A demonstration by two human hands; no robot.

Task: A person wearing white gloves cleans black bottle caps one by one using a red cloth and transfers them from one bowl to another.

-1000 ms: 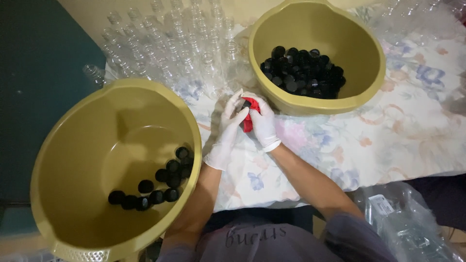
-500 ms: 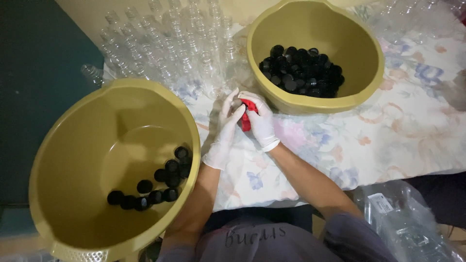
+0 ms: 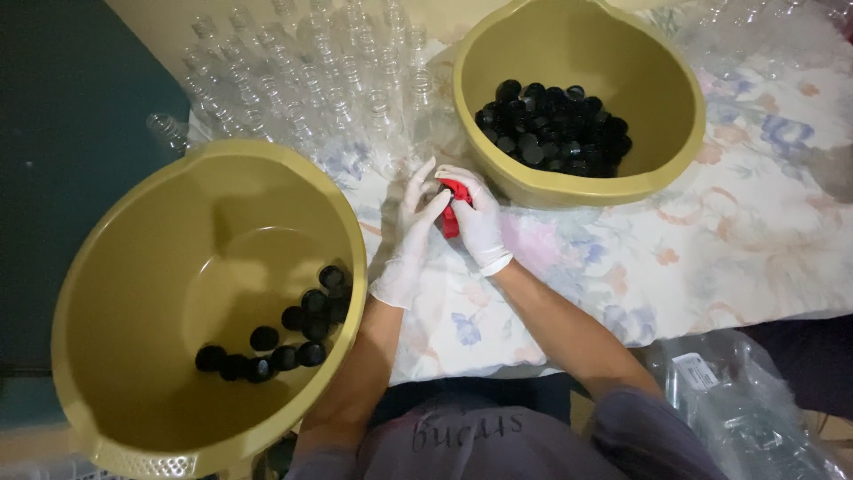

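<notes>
Both my hands wear thin white gloves and meet over the flowered tablecloth (image 3: 711, 258), between two olive-yellow basins. My right hand (image 3: 475, 222) grips a small red tool (image 3: 453, 206). My left hand (image 3: 410, 236) presses against the same red tool from the left, fingers partly spread; whatever sits between the palms is hidden. The far basin (image 3: 684, 151) holds a heap of black caps (image 3: 555, 129). The near left basin (image 3: 151, 267) holds several black caps (image 3: 284, 333) at its bottom.
Rows of clear plastic bottles (image 3: 311, 80) stand on the table behind my hands. Clear plastic bags (image 3: 737, 409) lie at the lower right below the table edge. A dark wall or floor is at the far left.
My hands stay together on the red tool and have shifted only slightly. The basins and caps have not moved.
</notes>
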